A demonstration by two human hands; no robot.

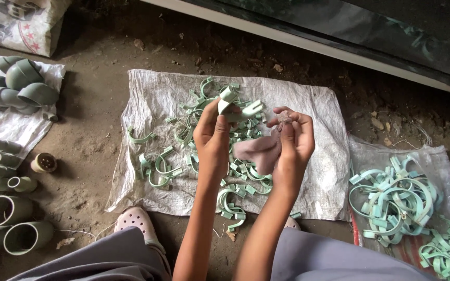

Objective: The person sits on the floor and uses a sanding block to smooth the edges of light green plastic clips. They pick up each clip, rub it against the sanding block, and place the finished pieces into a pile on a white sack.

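Note:
My left hand (213,136) holds a pale green plastic pipe clamp (237,106) up over a white woven sack (319,156) spread on the dirt floor. My right hand (294,139) grips a pinkish-grey rag (259,152), which hangs down between the two hands. Several more pale green clamps (169,165) lie scattered on the sack below my hands. The fingers of both hands are closed around what they hold.
A second sack at the right carries a pile of larger green clamps (398,202). Grey-green pipe elbows (17,86) and pipe fittings (3,208) lie at the left. My knees and a pink clog (139,221) are at the bottom. A dark ledge (339,36) runs along the top.

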